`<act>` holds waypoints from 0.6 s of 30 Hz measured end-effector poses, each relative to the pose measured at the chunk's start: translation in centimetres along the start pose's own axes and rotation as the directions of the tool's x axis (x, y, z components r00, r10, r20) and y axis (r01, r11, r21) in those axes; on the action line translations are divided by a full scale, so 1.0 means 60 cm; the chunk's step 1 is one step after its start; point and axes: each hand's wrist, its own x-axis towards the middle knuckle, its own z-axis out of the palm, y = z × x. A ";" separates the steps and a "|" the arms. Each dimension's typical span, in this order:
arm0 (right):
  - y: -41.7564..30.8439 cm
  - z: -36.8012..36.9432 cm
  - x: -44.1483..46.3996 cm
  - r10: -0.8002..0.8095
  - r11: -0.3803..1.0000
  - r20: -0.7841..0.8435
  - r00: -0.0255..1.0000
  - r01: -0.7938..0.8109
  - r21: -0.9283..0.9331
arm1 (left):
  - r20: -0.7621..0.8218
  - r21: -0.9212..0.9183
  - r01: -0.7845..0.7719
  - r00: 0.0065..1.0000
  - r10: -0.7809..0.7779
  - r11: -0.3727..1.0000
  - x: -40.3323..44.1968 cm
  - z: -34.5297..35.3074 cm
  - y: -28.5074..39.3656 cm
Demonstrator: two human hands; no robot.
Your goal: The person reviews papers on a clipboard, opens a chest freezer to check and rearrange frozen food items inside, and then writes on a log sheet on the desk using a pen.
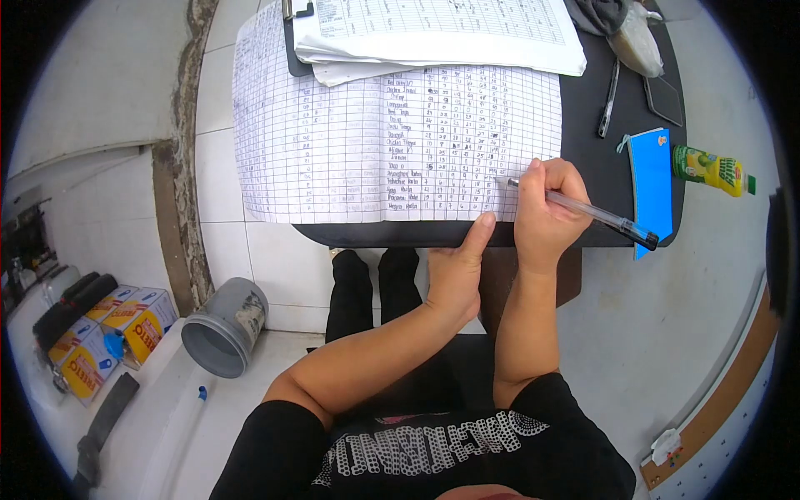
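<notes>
An open ruled notebook (333, 150) with handwritten names and columns of numbers lies across the black table. My right hand (547, 208) is closed around a clear pen with a black end (612, 220). Its tip points at the lower right of the written page. At the notebook's bottom edge is my left hand (458, 275), its thumb pressing on the paper. The other left fingers curl below the table edge and are mostly hidden. A clipboard with a stack of printed sheets (433, 42) covers the notebook's top part.
To the right on the black table (596, 167) lie a blue notebook (652, 187), a green-and-yellow bottle (710, 171), another pen (611, 98), a phone-like dark rectangle (663, 102) and a plastic bag (637, 46). A grey bucket (225, 329) and yellow-white boxes (108, 342) stand at left.
</notes>
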 end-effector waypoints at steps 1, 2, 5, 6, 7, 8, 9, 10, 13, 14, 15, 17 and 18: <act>0.000 0.000 0.000 0.002 1.000 0.000 1.000 -0.002 0.000 | 0.000 0.000 0.001 1.000 -0.001 1.000 0.000 0.000 0.000; 0.000 0.000 0.000 0.003 1.000 -0.001 1.000 -0.003 -0.001 | 0.001 0.000 0.002 1.000 -0.002 1.000 0.000 0.000 0.000; 0.003 0.000 -0.001 0.004 1.000 -0.005 1.000 -0.004 0.001 | -0.004 -0.004 -0.012 1.000 0.012 1.000 0.002 0.000 -0.004; 0.002 0.000 -0.001 0.001 1.000 -0.005 1.000 -0.001 -0.005 | -0.002 -0.005 -0.014 1.000 0.014 1.000 0.002 0.000 -0.004; 0.002 0.000 0.000 -0.001 1.000 -0.005 1.000 0.001 -0.011 | 0.000 -0.006 -0.016 1.000 0.016 1.000 0.002 0.000 -0.004; 0.002 0.000 0.000 -0.004 1.000 -0.005 1.000 0.004 -0.018 | 0.002 -0.007 -0.018 1.000 0.018 1.000 0.002 0.000 -0.004; 0.002 0.000 0.000 -0.006 1.000 -0.003 1.000 0.006 -0.016 | -0.002 -0.008 -0.016 1.000 0.016 1.000 0.002 0.000 -0.005; 0.003 -0.001 -0.001 -0.009 1.000 -0.001 1.000 0.009 -0.015 | -0.006 -0.010 -0.015 1.000 0.015 1.000 0.002 0.000 -0.006; 0.003 0.000 -0.001 -0.015 1.000 -0.002 1.000 0.015 -0.007 | -0.010 -0.011 -0.014 1.000 0.014 1.000 0.002 -0.001 -0.007; 0.002 0.000 -0.001 -0.017 1.000 -0.004 1.000 0.017 -0.004 | -0.010 -0.011 -0.014 1.000 0.014 1.000 0.002 -0.001 -0.007; 0.003 -0.001 0.000 -0.023 1.000 -0.004 1.000 0.023 -0.010 | -0.011 -0.012 -0.012 1.000 0.012 1.000 0.002 0.000 -0.006; 0.004 -0.001 0.000 -0.035 0.999 -0.003 0.999 0.035 -0.023 | -0.014 -0.015 -0.008 1.000 0.007 1.000 0.001 0.000 -0.005; 0.003 0.000 0.000 -0.031 0.999 -0.007 0.999 0.031 -0.013 | -0.014 -0.020 -0.012 1.000 0.012 1.000 0.002 -0.001 -0.006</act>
